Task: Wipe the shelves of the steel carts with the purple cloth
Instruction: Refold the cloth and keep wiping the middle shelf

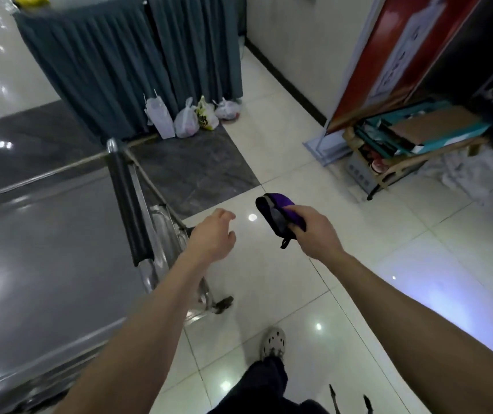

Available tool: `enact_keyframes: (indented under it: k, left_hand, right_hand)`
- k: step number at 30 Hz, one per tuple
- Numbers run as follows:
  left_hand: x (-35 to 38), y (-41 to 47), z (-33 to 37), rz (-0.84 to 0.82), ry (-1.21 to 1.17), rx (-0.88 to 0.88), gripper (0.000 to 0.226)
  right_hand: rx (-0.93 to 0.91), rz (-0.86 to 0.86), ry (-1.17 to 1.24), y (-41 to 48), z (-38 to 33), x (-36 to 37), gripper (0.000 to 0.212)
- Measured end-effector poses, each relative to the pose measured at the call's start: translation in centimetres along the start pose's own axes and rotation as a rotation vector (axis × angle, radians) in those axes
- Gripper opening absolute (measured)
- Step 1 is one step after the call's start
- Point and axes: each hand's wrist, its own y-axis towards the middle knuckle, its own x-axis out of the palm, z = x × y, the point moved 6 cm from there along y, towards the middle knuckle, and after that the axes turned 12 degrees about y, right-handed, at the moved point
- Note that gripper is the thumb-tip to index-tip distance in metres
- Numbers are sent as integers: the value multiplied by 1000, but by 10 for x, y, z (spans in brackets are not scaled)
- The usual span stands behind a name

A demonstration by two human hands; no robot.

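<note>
Cloth (282, 208), purple with a grey side showing, is folded into a thick wad and held up in the air over the pale tiled floor (373, 249), to the right of the steel cart (45, 258) and not touching it. The right hand (314, 231) grips it, with the fingers curled round the near end and a small dark loop hanging below the fist.

The left hand (213, 236) holds nothing — its fingers are loosely bent and apart, and it hovers just right of the cart's end rail, clear of the metal as far as I can tell.

The cart fills the left side, its flat top shelf shining under the ceiling lights. A black padded handle (127, 204) runs along its right end, with a lower shelf edge and a wheel visible beneath it.

At the far end stands a table skirted in grey pleated fabric (113, 70), with several plastic bags (185, 119) lined up on the floor at its foot. To the far right a red and white banner (394, 55) leans up, and beside it a low wooden rack (400, 165) is stacked with flattened cardboard. Near the bottom, one pale shoe (273, 343) and a dark trouser leg stand on the tiles.
</note>
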Motion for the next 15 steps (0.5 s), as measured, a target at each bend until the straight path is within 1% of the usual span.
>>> enact_keyframes:
  k: [3,7,12,15]
  left_hand:
    - [-23,40,-6,-24,63,-24,52]
    - [-49,86,-36,-25,87,-134,50]
    - [-64,140,-92,13,48,-353,45]
    - [-73,171,-122,47,9,-494,45]
  right_hand:
    - [-181,-65,-223,58,-21,-22,42]
    - [-332,-174,-435,140,-46,-23,47]
    - [-516,-350,-528,266,-79,19,56]
    - [-658,-453,-548,343,-108,56,56]
